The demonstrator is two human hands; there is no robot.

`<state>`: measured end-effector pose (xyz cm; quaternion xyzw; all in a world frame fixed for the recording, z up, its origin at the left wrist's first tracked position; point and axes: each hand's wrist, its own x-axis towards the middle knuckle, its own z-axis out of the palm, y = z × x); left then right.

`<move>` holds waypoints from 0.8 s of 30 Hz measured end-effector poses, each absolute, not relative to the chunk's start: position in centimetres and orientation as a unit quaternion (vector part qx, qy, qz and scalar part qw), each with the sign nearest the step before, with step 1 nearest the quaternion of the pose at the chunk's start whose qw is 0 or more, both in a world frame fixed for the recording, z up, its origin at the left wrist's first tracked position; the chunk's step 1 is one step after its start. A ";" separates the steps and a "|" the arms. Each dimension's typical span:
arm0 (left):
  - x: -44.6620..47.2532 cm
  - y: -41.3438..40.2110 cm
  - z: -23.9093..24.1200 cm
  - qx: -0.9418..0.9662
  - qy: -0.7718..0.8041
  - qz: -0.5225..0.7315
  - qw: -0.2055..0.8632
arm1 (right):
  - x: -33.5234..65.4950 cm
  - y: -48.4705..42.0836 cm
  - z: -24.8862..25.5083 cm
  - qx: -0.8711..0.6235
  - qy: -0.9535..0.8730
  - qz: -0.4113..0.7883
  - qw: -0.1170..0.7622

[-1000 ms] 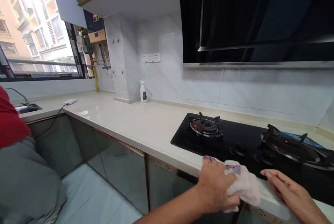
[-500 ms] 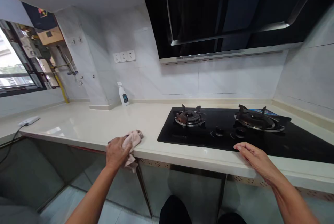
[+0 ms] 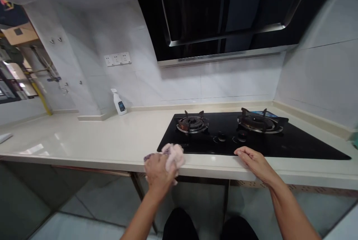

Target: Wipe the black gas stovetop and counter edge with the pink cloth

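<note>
A pale pink cloth (image 3: 175,155) is bunched under my left hand (image 3: 159,171) at the counter's front edge. Part of it hangs below the edge, and its upper folds lie by the front left corner of the gas cooktop (image 3: 201,145). My left fingers are closed on the cloth. To the right, my right hand (image 3: 253,161) rests at the cooktop's front rim and the counter edge. Its fingers are curled together, and no object shows in them.
Two burners, the left burner (image 3: 192,123) and right burner (image 3: 260,123), carry black pan supports. A white spray bottle (image 3: 120,103) stands against the back wall on the countertop (image 3: 92,135). Overhead hangs a black range hood (image 3: 218,16). Wall sockets (image 3: 117,59) sit above the bottle.
My left hand has slid right along the counter edge with the cloth, up to the cooktop's corner. The camera view has turned to the right. My right hand stays at the cooktop's front.
</note>
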<state>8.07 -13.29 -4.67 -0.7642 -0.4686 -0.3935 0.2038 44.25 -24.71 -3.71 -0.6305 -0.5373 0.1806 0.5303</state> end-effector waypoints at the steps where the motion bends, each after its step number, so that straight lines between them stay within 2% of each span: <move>1: 10.6 -14.5 -4.9 -0.782 -0.436 -0.405 0.185 | 44.2 -24.7 -3.7 -0.627 -0.540 0.180 0.531; 6: 21.3 -18.9 -5.4 -0.836 -0.316 -0.428 0.133 | 44.1 -24.4 -3.9 -0.605 -0.541 0.199 0.549; 10: 24.7 -19.6 -4.6 -0.872 -0.277 -0.391 0.102 | 44.1 -24.3 -4.1 -0.588 -0.492 0.233 0.598; 13: 24.4 -19.5 -4.0 -0.889 -0.271 -0.364 0.054 | 44.0 -25.2 -3.4 -0.593 -0.399 0.161 0.680; 15: 23.6 -19.2 -3.7 -0.899 -0.253 -0.359 -0.006 | 43.3 -26.2 -2.6 -0.594 -0.379 0.081 0.705; 18: 22.0 -18.4 -3.1 -0.886 -0.214 -0.382 -0.155 | 40.4 -27.1 -1.9 -0.587 -0.501 -0.007 0.637; 21: 19.6 -16.2 -2.3 -0.809 -0.234 -0.469 -0.268 | 35.7 -26.1 -2.9 -0.598 -0.645 -0.059 0.471; 24: 16.2 -13.0 -1.6 -0.761 -0.307 -0.533 -0.205 | 30.8 -23.1 -4.9 -0.663 -0.652 -0.115 0.349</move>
